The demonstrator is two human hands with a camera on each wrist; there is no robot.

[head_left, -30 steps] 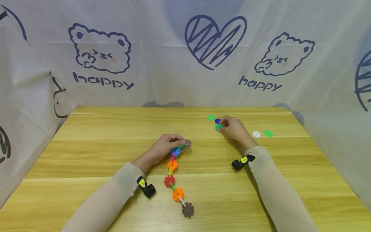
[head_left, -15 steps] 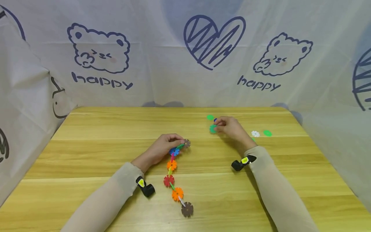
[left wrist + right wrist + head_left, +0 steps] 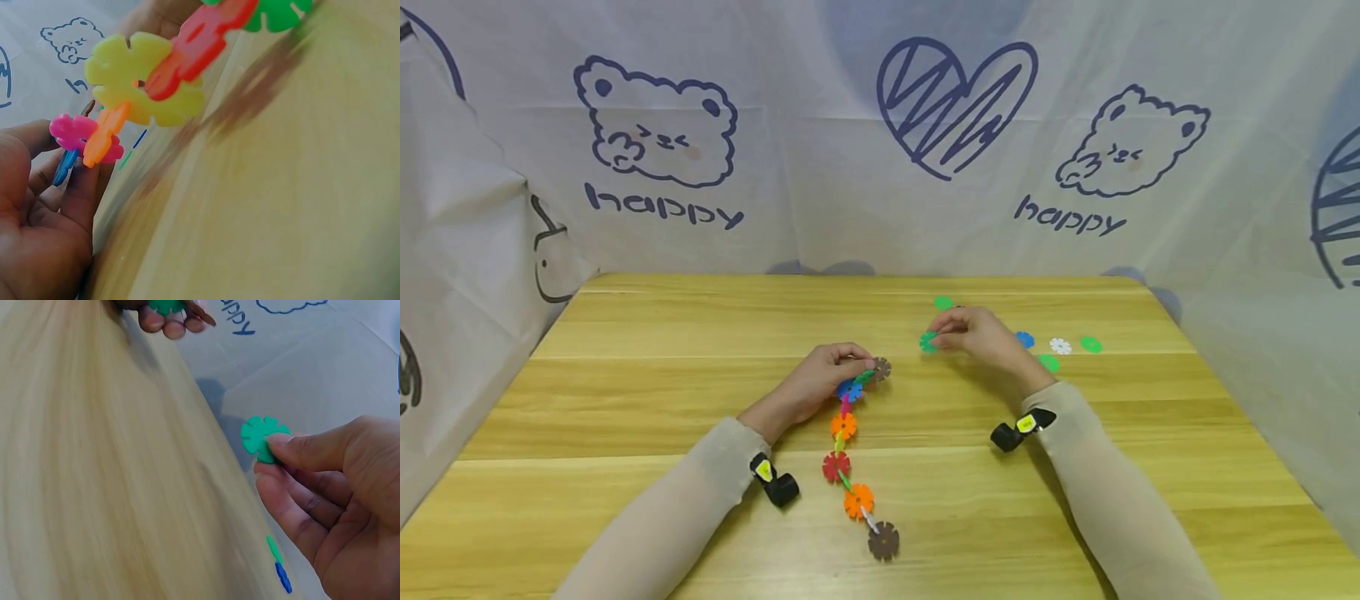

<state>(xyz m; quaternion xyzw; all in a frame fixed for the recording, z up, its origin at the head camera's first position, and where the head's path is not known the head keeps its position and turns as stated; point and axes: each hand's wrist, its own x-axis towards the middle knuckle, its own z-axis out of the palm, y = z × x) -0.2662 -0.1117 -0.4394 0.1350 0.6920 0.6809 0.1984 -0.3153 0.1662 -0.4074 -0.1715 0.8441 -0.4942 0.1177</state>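
Note:
My left hand grips the far end of a chain of notched plastic snowflake discs, fingers and thumb around its green and brown end discs. The chain, linked slot into slot, trails toward me to a dark brown disc. In the left wrist view, a pink disc and a yellow disc show in the raised part of it. My right hand pinches a single green snowflake disc between thumb and fingers, apart from the chain and a little to its right.
Loose discs lie flat at the back right of the wooden table: a green one, a blue one, a white one and more green ones. A white printed cloth hangs behind the table edge.
My right hand has carried the green disc left and toward me, away from the loose discs, uncovering a blue and a green one. My left hand and the chain stay almost still.

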